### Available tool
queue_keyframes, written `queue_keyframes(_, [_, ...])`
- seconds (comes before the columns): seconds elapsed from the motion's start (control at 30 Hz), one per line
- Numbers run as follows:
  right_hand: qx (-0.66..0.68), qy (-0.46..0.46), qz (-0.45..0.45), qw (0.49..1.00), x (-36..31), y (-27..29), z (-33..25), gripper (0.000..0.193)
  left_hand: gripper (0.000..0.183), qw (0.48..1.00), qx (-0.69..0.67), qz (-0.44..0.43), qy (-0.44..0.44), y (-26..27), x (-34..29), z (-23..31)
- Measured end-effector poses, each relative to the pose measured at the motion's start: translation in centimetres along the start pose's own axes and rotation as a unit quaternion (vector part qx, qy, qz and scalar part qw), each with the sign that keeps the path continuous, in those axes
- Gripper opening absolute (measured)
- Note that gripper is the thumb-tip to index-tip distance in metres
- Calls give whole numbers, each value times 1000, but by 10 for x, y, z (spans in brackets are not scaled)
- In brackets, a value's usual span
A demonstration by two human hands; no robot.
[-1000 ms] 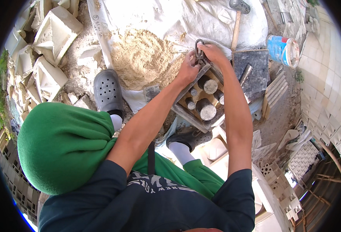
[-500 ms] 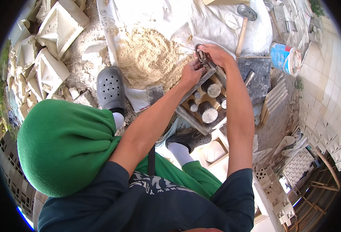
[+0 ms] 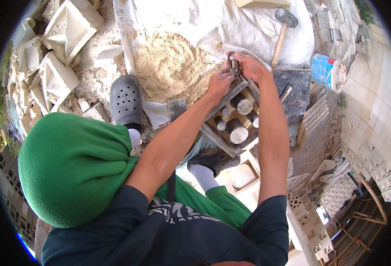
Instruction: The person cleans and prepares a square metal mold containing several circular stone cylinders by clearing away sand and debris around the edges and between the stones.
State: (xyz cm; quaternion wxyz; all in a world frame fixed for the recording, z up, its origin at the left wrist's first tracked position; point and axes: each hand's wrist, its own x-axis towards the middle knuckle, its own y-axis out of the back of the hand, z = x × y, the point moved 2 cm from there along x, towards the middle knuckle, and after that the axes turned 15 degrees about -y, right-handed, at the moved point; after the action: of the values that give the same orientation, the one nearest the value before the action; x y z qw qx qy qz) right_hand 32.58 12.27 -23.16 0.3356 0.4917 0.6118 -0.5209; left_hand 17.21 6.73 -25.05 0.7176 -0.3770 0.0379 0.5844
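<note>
A square mould frame with several round cylinders inside stands in front of me, between my feet. At its far corner is a dark metal loop-shaped clamp, standing nearly upright. My left hand is closed at the clamp's lower left side, its fingertips pressed against it. From the right, my right hand is closed on the same clamp, fingers behind it. The hands partly hide the frame's corner.
Sandy powder is heaped on a white sheet beyond the frame. A mallet, a dark slab and a blue bucket lie to the right. Broken pale blocks are piled at left. A trowel-like flat piece is beside my shoe.
The clamp's loop has swung from a leftward tilt to nearly upright. My right hand has shifted slightly right and down; my left hand has barely moved.
</note>
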Motion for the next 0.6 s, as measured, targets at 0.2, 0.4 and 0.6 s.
queue_keyframes(0.2, [-160,27,210,964,6,-3,-7,40,51,1000,7,20,21,-5,-4,4])
queue_keyframes(0.4, [-465,30,547,696,-1,-43,-21,49,53,997,64,25,25,2,0,2])
queue_keyframes(0.6, [-160,-21,293,942,4,5,-19,36,50,998,37,29,31,-7,-1,6])
